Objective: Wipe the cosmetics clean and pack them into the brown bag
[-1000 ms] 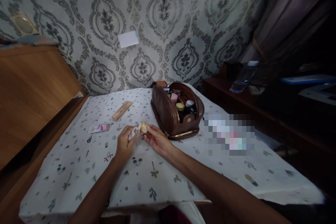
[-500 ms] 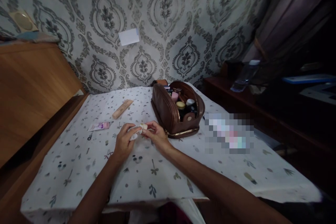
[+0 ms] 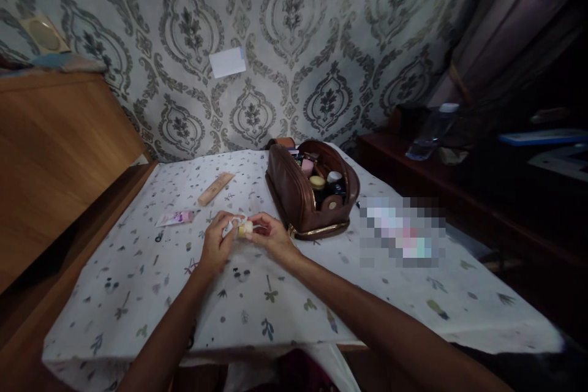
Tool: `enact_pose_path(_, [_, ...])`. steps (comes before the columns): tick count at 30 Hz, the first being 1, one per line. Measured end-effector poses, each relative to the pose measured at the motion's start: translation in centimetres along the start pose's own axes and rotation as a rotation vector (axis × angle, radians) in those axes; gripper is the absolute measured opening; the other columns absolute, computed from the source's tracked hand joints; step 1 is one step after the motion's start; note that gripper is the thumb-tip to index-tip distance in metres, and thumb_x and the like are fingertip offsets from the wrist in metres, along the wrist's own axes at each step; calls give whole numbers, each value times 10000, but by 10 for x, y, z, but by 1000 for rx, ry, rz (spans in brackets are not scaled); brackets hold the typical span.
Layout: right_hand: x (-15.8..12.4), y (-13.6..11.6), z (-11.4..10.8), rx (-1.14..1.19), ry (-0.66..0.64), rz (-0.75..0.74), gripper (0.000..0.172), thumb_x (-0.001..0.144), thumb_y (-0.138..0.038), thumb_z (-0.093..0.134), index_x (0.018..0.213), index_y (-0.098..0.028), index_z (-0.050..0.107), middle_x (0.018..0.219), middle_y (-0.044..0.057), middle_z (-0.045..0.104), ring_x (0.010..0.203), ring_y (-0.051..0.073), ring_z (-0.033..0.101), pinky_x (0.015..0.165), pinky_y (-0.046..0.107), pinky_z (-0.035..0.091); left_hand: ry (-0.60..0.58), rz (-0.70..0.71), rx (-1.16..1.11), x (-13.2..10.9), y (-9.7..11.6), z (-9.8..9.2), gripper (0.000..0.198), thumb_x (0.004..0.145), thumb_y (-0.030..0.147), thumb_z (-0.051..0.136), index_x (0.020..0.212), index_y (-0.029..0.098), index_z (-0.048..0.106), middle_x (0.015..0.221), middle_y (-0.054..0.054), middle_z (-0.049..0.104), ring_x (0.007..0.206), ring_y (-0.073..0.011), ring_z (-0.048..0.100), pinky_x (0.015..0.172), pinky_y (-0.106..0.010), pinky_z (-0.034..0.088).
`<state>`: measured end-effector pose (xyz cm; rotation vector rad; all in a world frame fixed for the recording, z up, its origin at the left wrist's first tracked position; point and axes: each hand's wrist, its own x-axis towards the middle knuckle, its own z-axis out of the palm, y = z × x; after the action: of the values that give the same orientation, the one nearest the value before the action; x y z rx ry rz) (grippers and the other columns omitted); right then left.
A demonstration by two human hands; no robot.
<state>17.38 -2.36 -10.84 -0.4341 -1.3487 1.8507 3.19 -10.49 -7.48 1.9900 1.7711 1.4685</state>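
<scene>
Hands, count 2: while the left hand (image 3: 217,239) keeps its fingers curled on one white cloth (image 3: 228,226), the right hand (image 3: 273,237) pinches one small jar (image 3: 245,229) between thumb and fingertips.
Jar, count 1: pale body with a yellow-gold part; gold side faces the left hand, pale side the right hand's fingertips. Position: between the two hands, at the tips of the right hand, off its left side.
Cloth in grip, count 1: bunched at the left fingertips, just beside the jar; cannot tell whether the two touch. Material likewise not resolved.
Tubes, count 2: beige tube (image 3: 215,188) and pink-and-white tube (image 3: 175,218), both lying flat on the desk (image 3: 114,269), apart from each other; the pink-and-white one sits left of the left hand, the beige one beyond it.
Bag, count 1: brown bag (image 3: 285,184), unzipped, standing on the desk just beyond the right hand.
Bag contents: one yellow lid (image 3: 317,182), one white lid (image 3: 334,177), one pink item (image 3: 307,166); darker pieces too shadowed to count.
Right of bag: one pixelated patch (image 3: 399,229), contents unreadable.
Bottle, count 1: clear bottle (image 3: 432,135), white cap, tilted in view, well apart from both hands.
</scene>
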Motion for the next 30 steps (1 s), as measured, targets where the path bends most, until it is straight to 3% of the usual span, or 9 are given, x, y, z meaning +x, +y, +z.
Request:
enact_pose_path(12, [-4,-7,5,50,1,39,347,587,-302,848,857,-216,648,848,-13,647,688,128,605,669,273,504,-9,-134,-30,3,-3,-1,251,901,392,521,803,184,623,773,-9,574,750,-166,541,710,-278,417])
enact_pose_path(17, [-2,-7,3,10,24,8,395,581,-331,853,884,-212,630,838,-14,646,707,131,605,670,264,496,-9,-346,-169,-1,-10,3,355,847,525,561,814,177,622,700,8,558,683,-155,517,628,-259,424])
enact_pose_path(22, [-1,-5,0,-147,41,-116,408,609,-357,837,908,-209,602,880,-4,643,768,146,612,695,273,503,-47,-659,-291,-5,-5,7,565,755,674,584,962,151,633,661,26,534,566,-116,471,480,-212,377])
enact_pose_path(30, [-7,-8,-3,-584,30,-486,237,789,-240,705,1015,-221,638,952,33,604,840,155,584,641,246,496,-155,-821,-616,0,2,9,584,650,730,644,668,155,541,496,62,435,370,-20,252,361,-178,102])
